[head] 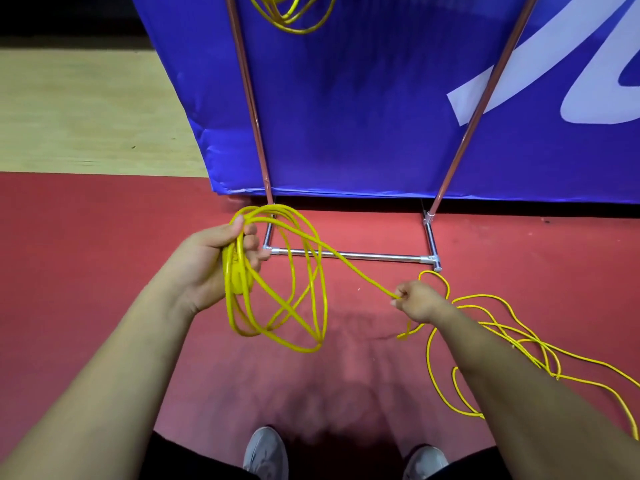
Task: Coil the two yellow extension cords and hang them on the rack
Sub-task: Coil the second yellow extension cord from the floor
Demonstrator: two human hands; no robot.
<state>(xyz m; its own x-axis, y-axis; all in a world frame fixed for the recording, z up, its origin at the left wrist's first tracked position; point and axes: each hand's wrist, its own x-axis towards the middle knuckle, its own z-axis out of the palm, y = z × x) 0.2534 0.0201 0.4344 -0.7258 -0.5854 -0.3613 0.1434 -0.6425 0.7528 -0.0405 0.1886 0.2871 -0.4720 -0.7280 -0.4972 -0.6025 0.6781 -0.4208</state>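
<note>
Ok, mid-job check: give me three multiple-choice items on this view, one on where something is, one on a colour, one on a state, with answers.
1. Where does the uncoiled part of the cord lie?
A. On the red floor to the person's right
B. Draped over the rack's base bar
C. On the wooden floor at far left

2. What colour is the banner behind the rack?
A. Green
B. Blue with white lettering
C. Black

3. What is the left hand doing?
A. Resting empty
B. Gripping a rack pole
C. Holding several gathered loops

Answers:
1. A: the loose cord sprawls on the red floor beside the right hand, which pinches the strand.
2. B: the banner behind the rack is blue with white shapes.
3. C: the left hand grips the coil of loops.
</note>
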